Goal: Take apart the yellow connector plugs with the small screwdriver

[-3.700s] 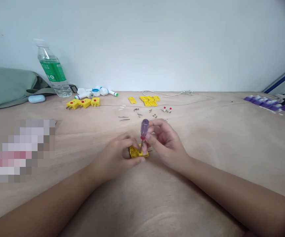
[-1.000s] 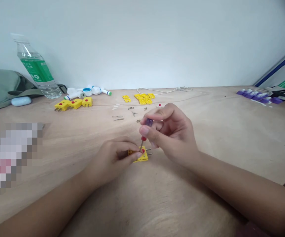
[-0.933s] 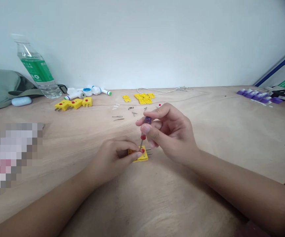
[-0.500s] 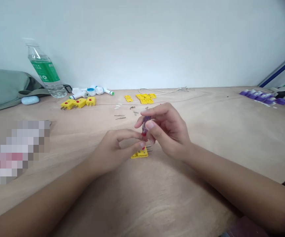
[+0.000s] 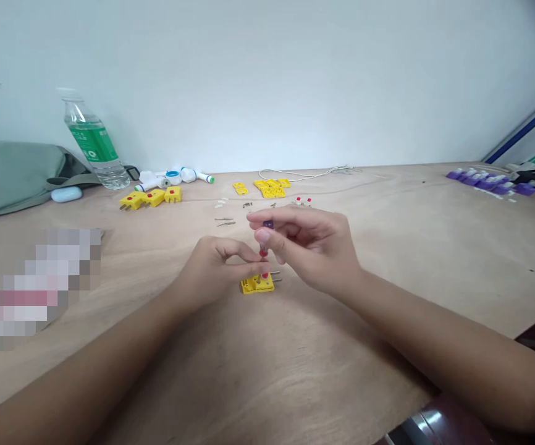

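Observation:
My right hand (image 5: 307,244) is closed around the handle of a small screwdriver (image 5: 264,250), purple above with a red collar below. The screwdriver stands nearly upright over a yellow plug housing (image 5: 250,285), which lies on the table with two metal pins pointing right. A red piece shows on top of the housing. Thumb and forefinger of my left hand (image 5: 219,262) pinch around the screwdriver's thin shaft, just above the plug. The fingers hide the driver's tip and whatever it touches.
Behind my hands lie yellow shells (image 5: 272,188), metal pins (image 5: 225,221), screws (image 5: 248,204) and red-and-white pieces (image 5: 303,201). Yellow plugs (image 5: 154,198), a water bottle (image 5: 94,145) and a bag (image 5: 15,176) are left. Purple parts (image 5: 485,180) sit far right.
My right hand and the screwdriver have shifted slightly left and lower over the plug. More of the yellow housing now shows. The camera view has tilted a little.

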Motion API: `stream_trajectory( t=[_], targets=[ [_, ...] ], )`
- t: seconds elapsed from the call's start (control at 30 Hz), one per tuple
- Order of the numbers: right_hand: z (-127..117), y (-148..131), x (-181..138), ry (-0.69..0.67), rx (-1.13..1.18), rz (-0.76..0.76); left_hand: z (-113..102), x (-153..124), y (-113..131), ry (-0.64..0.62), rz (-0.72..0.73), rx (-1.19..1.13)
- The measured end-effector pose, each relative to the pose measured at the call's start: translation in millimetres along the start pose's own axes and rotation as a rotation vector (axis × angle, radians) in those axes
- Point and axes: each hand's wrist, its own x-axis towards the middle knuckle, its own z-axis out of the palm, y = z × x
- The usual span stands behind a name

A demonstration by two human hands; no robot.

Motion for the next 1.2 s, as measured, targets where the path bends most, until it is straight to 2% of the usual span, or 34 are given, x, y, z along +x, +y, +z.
stream_trajectory(
  t=[0.13,0.23,0.3,0.43,0.5,0.57,0.63,0.73,0.8,0.9,1.07,1.13,1.2],
  targets=[
    [-8,-4,2,-0.202,-0.104,-0.044,5,1,-3,0.032,-0.052,-0.078],
    [-9,-6,3,-0.299,-0.056,-0.041,9,0,-1,0.057,-0.043,-0.080],
    [-5,-6,2,-0.273,0.051,0.022,11,-2,2,0.068,-0.007,-0.031],
    [5,-3,-3,-0.090,0.283,0.159,9,-9,-1,0.069,0.101,0.219],
    [8,-2,-3,-0.016,0.320,0.182,6,-12,-7,0.016,0.133,0.313],
    [8,-2,-3,-0.023,0.300,0.216,3,-14,-13,-0.076,0.136,0.339],
    [5,-2,-1,-0.098,0.238,0.237,2,-14,-17,-0.144,0.142,0.328],
    [0,0,-1,-0.235,0.114,0.157,1,-12,-18,-0.152,0.207,0.321],
    [-3,2,-2,-0.271,0.083,0.077,1,-10,-18,-0.132,0.242,0.341],
    [-2,4,-5,-0.226,0.121,0.030,1,-9,-19,-0.123,0.227,0.344],
    [1,6,-4,-0.014,0.150,-0.033,2,-10,-25,-0.141,0.213,0.277],
    [-2,8,-2,-0.022,0.151,-0.027,2,-10,-25,-0.134,0.229,0.292],
    [-6,12,1,-0.115,0.152,-0.008,1,-10,-23,-0.129,0.245,0.314]
  ],
)
